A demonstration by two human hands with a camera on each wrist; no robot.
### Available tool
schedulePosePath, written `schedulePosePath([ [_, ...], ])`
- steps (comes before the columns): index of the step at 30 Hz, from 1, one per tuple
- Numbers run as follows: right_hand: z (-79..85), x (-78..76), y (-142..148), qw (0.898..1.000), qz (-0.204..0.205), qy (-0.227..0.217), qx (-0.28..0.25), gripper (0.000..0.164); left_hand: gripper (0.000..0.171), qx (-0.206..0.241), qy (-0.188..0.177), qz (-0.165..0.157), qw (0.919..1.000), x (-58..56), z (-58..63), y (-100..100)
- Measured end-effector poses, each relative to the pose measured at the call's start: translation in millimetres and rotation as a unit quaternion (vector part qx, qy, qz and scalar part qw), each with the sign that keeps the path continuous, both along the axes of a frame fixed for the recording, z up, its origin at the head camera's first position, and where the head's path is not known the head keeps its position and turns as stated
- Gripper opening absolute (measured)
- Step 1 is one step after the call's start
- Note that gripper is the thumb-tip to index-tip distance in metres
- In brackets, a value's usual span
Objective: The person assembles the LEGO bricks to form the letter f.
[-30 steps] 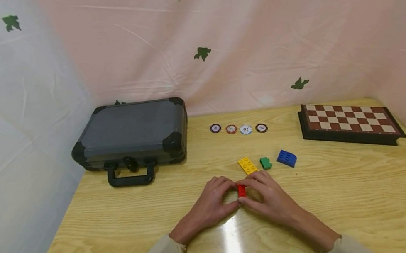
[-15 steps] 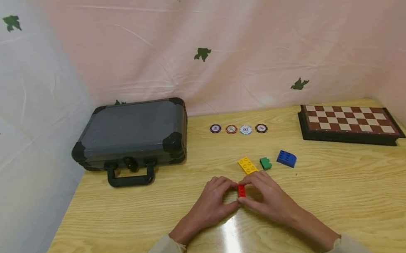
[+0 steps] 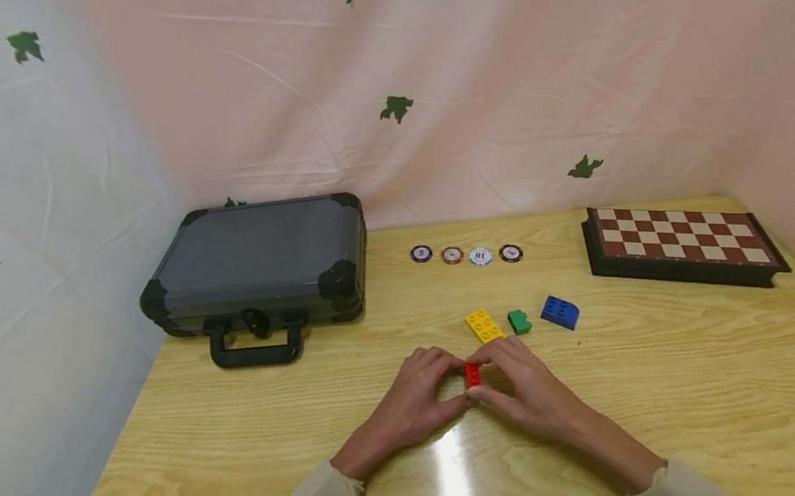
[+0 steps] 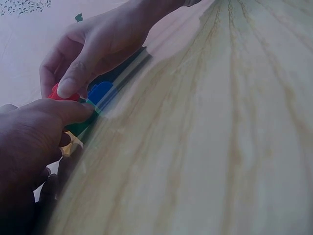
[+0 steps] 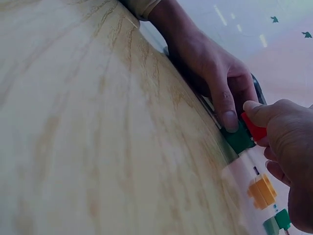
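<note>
At the front middle of the table, my left hand [image 3: 412,398] and right hand [image 3: 537,391] meet around a red toy brick [image 3: 472,374]. Its studs face up in the head view. The right wrist view shows a green toy brick [image 5: 238,140] low against the red one, mostly hidden from above. My left thumb and fingers pinch the green brick, while my right thumb and fingers grip the red one. Just beyond the hands lie a yellow brick [image 3: 482,323], a small green brick [image 3: 520,322] and a blue brick [image 3: 560,312] with a rounded end.
A grey case [image 3: 258,251] with black corners and handle stands at the back left. Several poker chips [image 3: 452,255] lie in a row behind the bricks. A chessboard box [image 3: 684,240] sits at the back right, near the hanging cloth [image 3: 484,107].
</note>
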State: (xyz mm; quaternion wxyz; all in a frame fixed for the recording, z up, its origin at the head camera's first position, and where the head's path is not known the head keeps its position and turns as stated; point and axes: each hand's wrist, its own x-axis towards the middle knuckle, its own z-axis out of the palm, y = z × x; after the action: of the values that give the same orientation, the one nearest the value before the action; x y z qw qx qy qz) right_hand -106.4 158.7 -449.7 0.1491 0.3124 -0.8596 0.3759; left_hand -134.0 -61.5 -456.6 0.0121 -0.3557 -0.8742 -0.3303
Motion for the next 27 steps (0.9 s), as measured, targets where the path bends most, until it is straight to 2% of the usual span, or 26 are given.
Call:
schedulePosePath([
  [10, 4.2, 1.5, -1.0, 0.999, -0.001, -0.025, 0.02, 0.029, 0.033, 0.001, 0.001, -0.004, 1.0, 0.2, 0.6, -0.5],
  [27, 1.0, 2.0, -0.4, 1.0, -0.003, -0.025, 0.016, 0.029, 0.034, 0.006, 0.015, -0.006, 0.9998, 0.9, 0.1, 0.0],
])
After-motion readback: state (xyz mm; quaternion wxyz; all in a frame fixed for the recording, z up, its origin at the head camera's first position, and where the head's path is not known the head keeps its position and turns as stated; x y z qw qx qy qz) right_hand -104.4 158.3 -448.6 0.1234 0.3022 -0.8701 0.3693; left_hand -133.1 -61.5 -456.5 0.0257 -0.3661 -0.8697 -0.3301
